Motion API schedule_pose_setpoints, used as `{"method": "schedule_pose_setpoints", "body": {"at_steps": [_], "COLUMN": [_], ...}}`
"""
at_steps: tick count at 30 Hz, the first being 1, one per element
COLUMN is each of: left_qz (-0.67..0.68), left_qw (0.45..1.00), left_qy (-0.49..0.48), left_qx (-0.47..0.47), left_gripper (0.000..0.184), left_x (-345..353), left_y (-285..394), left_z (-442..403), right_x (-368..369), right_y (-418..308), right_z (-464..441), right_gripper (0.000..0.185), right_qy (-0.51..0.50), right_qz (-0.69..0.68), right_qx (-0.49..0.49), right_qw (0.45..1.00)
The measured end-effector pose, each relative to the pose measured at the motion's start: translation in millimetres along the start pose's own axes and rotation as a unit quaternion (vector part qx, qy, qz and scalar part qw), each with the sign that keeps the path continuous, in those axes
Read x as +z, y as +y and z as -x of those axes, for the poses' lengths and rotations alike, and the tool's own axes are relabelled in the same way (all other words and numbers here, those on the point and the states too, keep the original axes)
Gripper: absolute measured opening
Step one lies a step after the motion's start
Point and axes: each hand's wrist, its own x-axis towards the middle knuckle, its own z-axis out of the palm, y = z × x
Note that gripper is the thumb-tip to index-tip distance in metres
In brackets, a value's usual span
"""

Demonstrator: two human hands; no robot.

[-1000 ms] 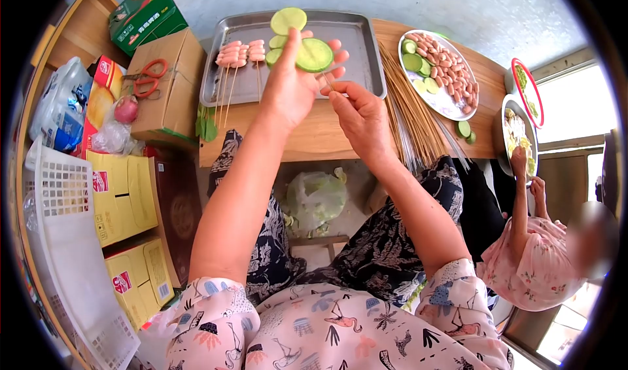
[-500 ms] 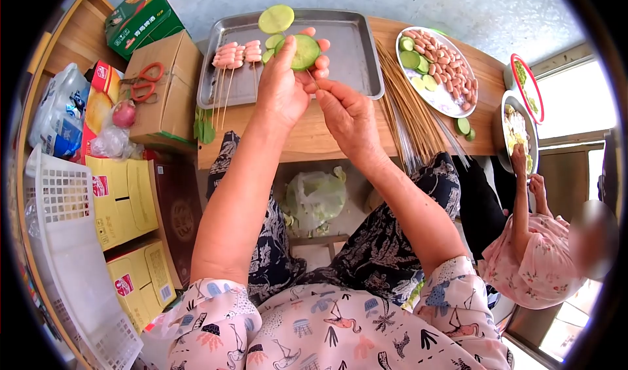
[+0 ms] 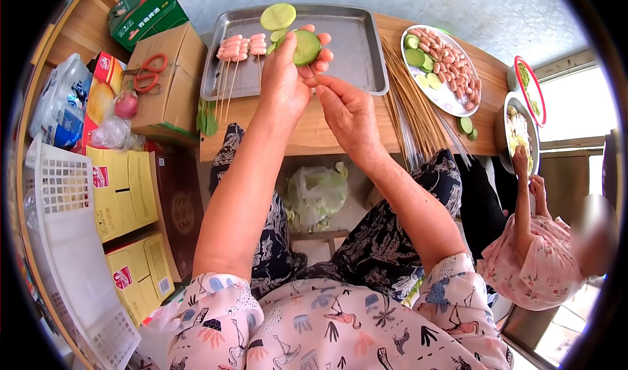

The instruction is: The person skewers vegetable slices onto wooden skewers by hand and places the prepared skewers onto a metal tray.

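Observation:
My left hand point(image 3: 288, 75) is closed around a round green vegetable slice point(image 3: 306, 47), with its fingertips curled over the far edge. Just below the slice, my right hand point(image 3: 347, 108) pinches a thin skewer point(image 3: 310, 71) whose upper end meets the slice's lower edge. Both hands are over the near edge of a metal tray point(image 3: 350, 26). In the tray, left of my hands, lie small pink sausages point(image 3: 232, 48) on skewers. More pale green slices point(image 3: 278, 17) lie beyond my left hand.
Loose bamboo skewers point(image 3: 413, 102) lie right of the tray. An oval plate point(image 3: 447, 108) holds sausages and green slices. Cardboard boxes point(image 3: 157, 75) with red scissors point(image 3: 152, 72) stand at left. At right, another person point(image 3: 530, 252) works over a metal bowl point(image 3: 535, 151).
My hands stay almost in place, the slice still in the left and the skewer in the right. The view has shifted slightly.

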Motion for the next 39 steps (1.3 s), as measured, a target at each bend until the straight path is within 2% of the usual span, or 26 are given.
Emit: {"method": "schedule_pose_setpoints", "body": {"at_steps": [2, 5, 9, 11, 15, 17, 19, 21, 22, 25, 29, 31, 32, 34, 39], "left_qz": [-0.011, -0.012, -0.008, -0.034, -0.056, 0.010, -0.011, -0.033, -0.026, -0.009, -0.042, -0.041, -0.029, -0.023, -0.005], "left_qw": [1.000, 1.000, 0.999, 0.998, 0.997, 0.998, 0.998, 0.997, 0.994, 0.989, 0.988, 0.982, 0.984, 0.985, 0.985], "left_qy": [0.008, 0.011, 0.018, -0.047, -0.051, -0.042, -0.044, 0.074, 0.108, 0.140, 0.130, 0.165, 0.160, 0.156, 0.158], "left_qx": [0.006, -0.001, 0.041, 0.017, -0.023, -0.041, -0.042, 0.002, 0.002, 0.037, 0.068, 0.082, 0.077, 0.072, 0.067], "left_gripper": [0.031, 0.031, 0.033, 0.035, 0.041, 0.048, 0.053, 0.055, 0.061, 0.064, 0.061, 0.059, 0.058, 0.058, 0.057], "left_x": [0.5, 0.0, -6.1, -6.6, 4.3, 6.2, 5.6, 3.6, 0.3, -3.4, -11.2, -10.2, -10.1, -10.1, -11.7], "left_y": [0.9, 2.8, 8.1, 11.1, 15.4, 14.6, 11.7, 5.9, 6.8, 18.0, 25.3, 29.0, 31.6, 33.2, 35.9], "left_z": [0.5, 1.6, -5.3, -2.3, 4.7, 3.6, 0.2, -4.2, -3.2, -1.9, -1.7, -0.2, 0.2, -0.4, -2.0], "right_x": [1.2, 0.2, 0.1, -4.0, -6.9, -7.5, -7.3, -13.7, -17.5, -34.1, -44.3, -47.6, -48.1, -41.2, -18.3], "right_y": [0.4, 2.2, -2.1, -4.6, -4.2, -0.9, 1.4, 0.2, 0.5, 26.0, 79.2, 108.3, 119.7, 136.7, 153.5], "right_z": [-0.5, -0.6, 6.0, 6.0, 6.7, 7.3, 6.2, 0.1, -3.9, -15.4, -43.9, -65.9, -77.9, -99.3, -136.7], "right_gripper": [0.018, 0.018, 0.018, 0.018, 0.018, 0.018, 0.019, 0.019, 0.020, 0.022, 0.022, 0.022, 0.022, 0.023, 0.023], "right_qy": [0.012, 0.005, 0.003, -0.008, -0.001, -0.003, -0.010, -0.010, 0.008, 0.027, 0.023, 0.049, 0.052, 0.069, 0.072], "right_qz": [0.005, 0.021, 0.033, 0.045, 0.024, -0.007, -0.047, -0.187, -0.199, -0.158, -0.093, 0.080, 0.083, 0.185, 0.282], "right_qx": [-0.036, -0.019, -0.034, -0.017, 0.011, 0.037, 0.042, 0.146, 0.154, 0.161, 0.189, 0.193, 0.194, 0.164, 0.173], "right_qw": [0.999, 1.000, 0.999, 0.999, 1.000, 0.999, 0.998, 0.971, 0.968, 0.974, 0.977, 0.977, 0.976, 0.967, 0.941]}}
